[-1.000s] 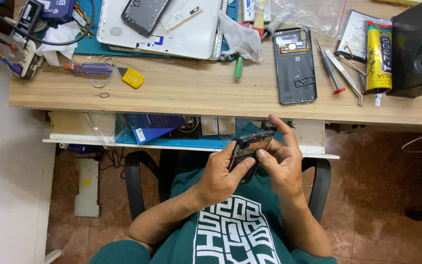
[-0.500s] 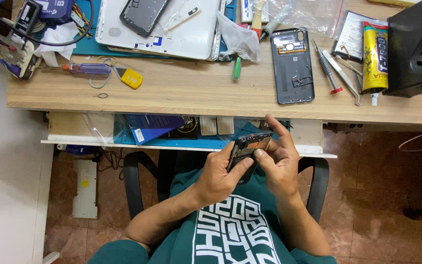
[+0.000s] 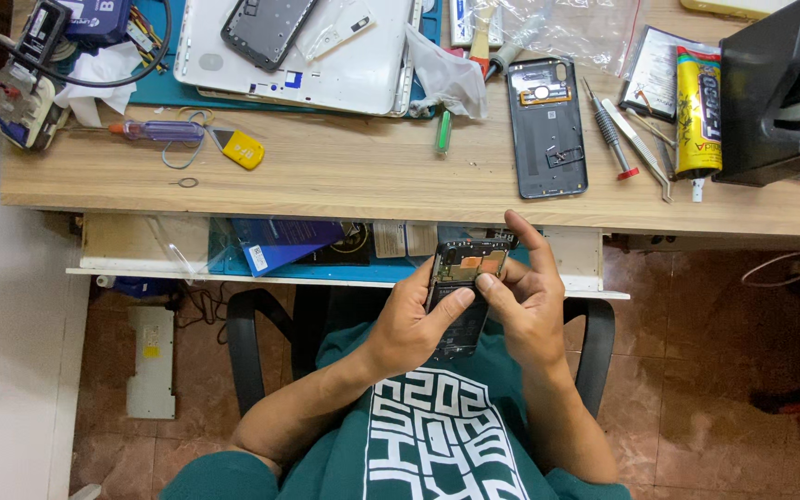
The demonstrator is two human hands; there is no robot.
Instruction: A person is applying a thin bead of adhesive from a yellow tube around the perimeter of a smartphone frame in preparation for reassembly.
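Two hands, left hand [image 3: 409,324] and right hand [image 3: 530,310], grip one opened phone [image 3: 460,278].

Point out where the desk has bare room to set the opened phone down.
The widest bare strip runs along the front edge of the desk, between the yellow tag and the phone back cover. The back, around the white tray, is crowded, as is the right, by the tweezers and glue tube. Both hands hold the phone.

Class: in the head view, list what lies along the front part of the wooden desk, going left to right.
Purple-handled screwdriver → yellow pick → green marker → dark phone back cover → red-tipped screwdriver → tweezers → yellow glue tube.
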